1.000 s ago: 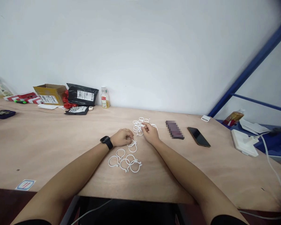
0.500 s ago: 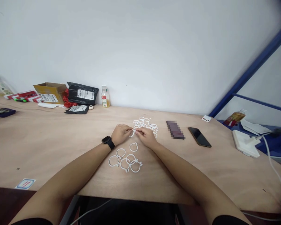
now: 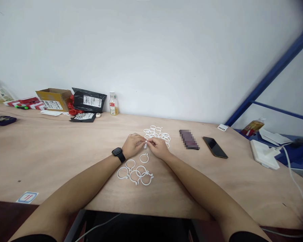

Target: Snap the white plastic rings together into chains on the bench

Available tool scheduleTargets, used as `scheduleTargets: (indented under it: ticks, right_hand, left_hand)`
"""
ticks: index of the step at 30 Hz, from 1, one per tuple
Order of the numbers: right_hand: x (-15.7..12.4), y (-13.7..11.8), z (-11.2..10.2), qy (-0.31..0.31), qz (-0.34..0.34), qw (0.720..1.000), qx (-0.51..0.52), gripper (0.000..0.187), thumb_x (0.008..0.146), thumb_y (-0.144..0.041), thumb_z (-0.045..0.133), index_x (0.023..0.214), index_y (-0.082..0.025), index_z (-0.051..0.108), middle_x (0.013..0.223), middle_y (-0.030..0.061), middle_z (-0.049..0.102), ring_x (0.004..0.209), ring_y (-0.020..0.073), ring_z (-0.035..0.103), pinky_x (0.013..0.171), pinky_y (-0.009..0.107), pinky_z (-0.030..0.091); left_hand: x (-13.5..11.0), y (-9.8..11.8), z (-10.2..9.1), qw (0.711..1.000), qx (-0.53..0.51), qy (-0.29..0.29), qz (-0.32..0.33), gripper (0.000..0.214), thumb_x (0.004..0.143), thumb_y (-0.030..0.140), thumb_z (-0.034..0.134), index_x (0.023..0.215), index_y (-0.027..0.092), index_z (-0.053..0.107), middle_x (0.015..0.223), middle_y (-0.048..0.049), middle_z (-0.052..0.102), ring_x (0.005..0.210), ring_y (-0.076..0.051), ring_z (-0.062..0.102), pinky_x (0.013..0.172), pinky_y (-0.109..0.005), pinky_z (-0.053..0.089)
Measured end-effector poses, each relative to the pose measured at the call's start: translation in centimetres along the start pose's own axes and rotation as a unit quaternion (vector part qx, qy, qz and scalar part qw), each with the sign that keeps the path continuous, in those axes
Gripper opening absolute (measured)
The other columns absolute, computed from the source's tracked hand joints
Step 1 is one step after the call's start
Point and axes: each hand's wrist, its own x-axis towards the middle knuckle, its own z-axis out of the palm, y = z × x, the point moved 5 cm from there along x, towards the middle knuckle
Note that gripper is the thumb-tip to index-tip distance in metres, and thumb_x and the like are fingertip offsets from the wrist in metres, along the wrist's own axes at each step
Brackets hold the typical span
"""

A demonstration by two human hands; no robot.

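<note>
Our left hand (image 3: 133, 145) and right hand (image 3: 159, 147) meet at the fingertips, pinching one white ring (image 3: 145, 146) over the surface (image 3: 91, 141). We judge the work partway: loose rings (image 3: 140, 176) lie nearer us, a ring pile (image 3: 163, 135) beyond; one group seems handled, though which we cannot tell.

The one camera sits on the person's head, above the near edge of the pale brown wooden table (image 3: 65, 141), facing forward and down across it, near enough to take in both bare forearms (image 3: 197, 183) over that edge and the plain white wall (image 3: 151, 60) beyond the table.
</note>
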Motion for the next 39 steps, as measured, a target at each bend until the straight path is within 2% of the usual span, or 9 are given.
scheduleTargets:
  ticks: [13,18,19,23,25,29,33,39]
  right_hand:
    - [-0.1,-0.3,0.0,0.005,-0.012,1.0,-0.012,0.013,0.086,-0.025,0.058,0.085,-0.021,0.07,0.076,0.0021,0.072,0.067,0.0151,0.066,0.064,0.025,0.051]
    - [0.0,0.1,-0.8,0.066,-0.019,0.997,-0.045,0.014,0.086,-0.027,0.058,0.086,-0.021,0.07,0.078,0.0029,0.072,0.068,0.0155,0.066,0.066,0.026,0.051]
    - [0.1,0.4,-1.0,0.08,-0.019,0.995,-0.06,0.015,0.086,-0.027,0.057,0.086,-0.021,0.07,0.078,0.0029,0.072,0.068,0.0157,0.065,0.067,0.027,0.051]
    - [0.4,2.0,-2.1,0.112,0.01,0.988,-0.104,0.016,0.085,-0.027,0.056,0.09,-0.021,0.071,0.079,0.0023,0.072,0.069,0.0161,0.065,0.069,0.028,0.05]
    - [0.6,2.6,-2.3,0.112,0.03,0.987,-0.11,0.018,0.085,-0.027,0.056,0.095,-0.022,0.07,0.079,0.0014,0.072,0.066,0.0159,0.064,0.068,0.028,0.05]
    - [0.7,2.7,-2.3,0.098,0.035,0.99,-0.095,0.019,0.085,-0.026,0.056,0.098,-0.022,0.07,0.08,0.0011,0.072,0.064,0.0152,0.063,0.067,0.027,0.049]
    - [0.5,1.5,-1.5,0.046,-0.017,0.996,-0.078,0.018,0.086,-0.024,0.055,0.096,-0.022,0.07,0.084,0.0026,0.072,0.071,0.0153,0.064,0.07,0.027,0.048]
    - [0.1,0.2,-0.4,-0.036,-0.082,0.995,-0.041,0.022,0.09,-0.026,0.054,0.106,-0.022,0.069,0.085,0.0037,0.071,0.073,0.0153,0.063,0.072,0.027,0.049]
  left_hand:
    - [0.1,0.3,0.2,1.0,0.016,0.005,-0.014,0.017,0.09,0.032,0.057,0.086,0.023,0.07,0.095,-0.0036,0.074,0.094,-0.019,0.062,0.09,-0.038,0.042]
    - [0.1,-0.1,-0.7,0.999,-0.009,0.025,-0.045,0.018,0.089,0.037,0.058,0.09,0.021,0.068,0.094,-0.0049,0.072,0.093,-0.02,0.062,0.088,-0.037,0.044]
    - [0.1,0.0,-0.7,0.999,-0.027,0.006,-0.047,0.02,0.087,0.038,0.059,0.086,0.02,0.067,0.09,-0.0048,0.071,0.089,-0.02,0.062,0.085,-0.036,0.045]
    - [-0.4,1.0,0.6,0.982,-0.086,-0.168,0.014,0.024,0.079,0.043,0.067,0.076,0.02,0.066,0.078,-0.0033,0.069,0.078,-0.017,0.061,0.077,-0.03,0.046]
    - [-0.7,1.5,1.2,0.976,-0.064,-0.202,0.054,0.024,0.074,0.044,0.071,0.076,0.02,0.066,0.076,-0.003,0.068,0.075,-0.017,0.06,0.076,-0.03,0.046]
    - [-0.8,1.2,2.0,0.979,-0.015,-0.191,0.075,0.017,0.077,0.036,0.068,0.072,0.02,0.065,0.072,-0.0026,0.065,0.071,-0.016,0.059,0.073,-0.029,0.045]
    - [-0.6,0.2,1.9,0.983,-0.005,-0.17,0.067,0.016,0.085,0.031,0.061,0.076,0.02,0.066,0.075,-0.0036,0.066,0.074,-0.016,0.059,0.074,-0.029,0.045]
    - [0.0,-0.7,0.1,0.999,0.011,-0.044,0.027,0.021,0.093,0.035,0.053,0.087,0.02,0.067,0.088,-0.0065,0.068,0.086,-0.019,0.06,0.082,-0.034,0.046]
